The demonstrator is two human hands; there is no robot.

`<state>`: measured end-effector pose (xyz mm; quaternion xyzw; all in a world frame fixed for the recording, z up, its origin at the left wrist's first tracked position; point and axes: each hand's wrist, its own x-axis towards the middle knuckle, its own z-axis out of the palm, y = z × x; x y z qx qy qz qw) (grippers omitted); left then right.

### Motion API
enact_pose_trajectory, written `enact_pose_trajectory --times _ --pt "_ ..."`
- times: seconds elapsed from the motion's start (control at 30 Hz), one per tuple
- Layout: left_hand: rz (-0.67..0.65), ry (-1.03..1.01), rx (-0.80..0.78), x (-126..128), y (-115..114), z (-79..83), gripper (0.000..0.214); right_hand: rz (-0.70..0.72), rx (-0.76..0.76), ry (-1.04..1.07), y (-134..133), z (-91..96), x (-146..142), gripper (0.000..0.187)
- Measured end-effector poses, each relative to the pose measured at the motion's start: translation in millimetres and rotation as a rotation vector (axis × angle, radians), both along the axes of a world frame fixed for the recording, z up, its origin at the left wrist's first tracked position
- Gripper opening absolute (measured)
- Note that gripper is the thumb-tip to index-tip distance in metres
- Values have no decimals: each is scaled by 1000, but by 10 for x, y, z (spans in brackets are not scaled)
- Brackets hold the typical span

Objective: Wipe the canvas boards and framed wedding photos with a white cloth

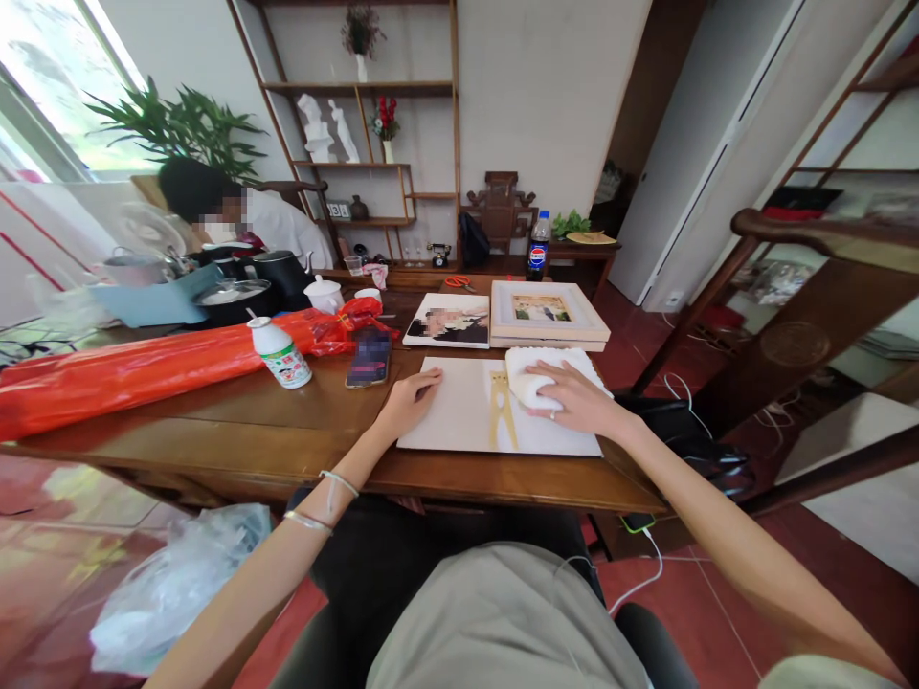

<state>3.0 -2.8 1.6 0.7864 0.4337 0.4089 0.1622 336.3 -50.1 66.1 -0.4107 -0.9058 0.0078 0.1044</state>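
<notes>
A flat white board or album (pixel 452 421) with a gold-coloured, compass-like figure (pixel 501 407) on it lies on the wooden table in front of me. My left hand (pixel 411 402) rests on its left edge, fingers stretched inward and holding nothing. Near the board's right side, my right hand (pixel 571 397) grips a bunched white cloth (pixel 529 383) against the surface, fingers spread over it. The cloth's loose part (pixel 574 361) extends past the far right corner. Part of the cloth is hidden under my hand.
Behind the board lie a photo print (pixel 449 321), a framed picture (pixel 549 311) and orange-handled scissors (pixel 458 282). A cola bottle (pixel 537 251) stands behind. Leftward are a phone (pixel 369 359), a white bottle (pixel 280 354), a red plastic-wrapped bundle (pixel 165 364) and a seated person (pixel 287 225).
</notes>
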Motion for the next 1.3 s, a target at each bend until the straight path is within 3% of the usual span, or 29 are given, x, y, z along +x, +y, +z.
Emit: enact_pose_trajectory --times 0.1,0.17,0.43,0.53,0.73,0.9,1.0,1.2,1.3 --pt "-10 4 2 -1 -1 6 34 -1 52 -1 224 -53 31 29" --pt "-12 8 0 -2 1 6 35 0 70 1 239 -46 31 26" --pt "0 -1 -6 -8 26 -28 34 118 -21 -28 -423 189 -48 17" --pt "5 -2 -3 -9 23 -23 34 133 -29 -7 -483 177 -30 18" --pt "6 -7 0 -6 15 -16 35 3 67 4 -8 -24 0 26" --pt "0 -2 -20 -4 2 6 35 -64 56 -36 264 0 -86 29" --pt "0 2 -22 -3 -2 11 34 -47 19 -46 84 66 -145 24" --pt "-2 3 -21 -5 4 0 34 70 -64 -47 -672 118 -136 12" --pt "2 4 -15 -6 2 2 34 55 -48 -16 -726 85 -120 18"
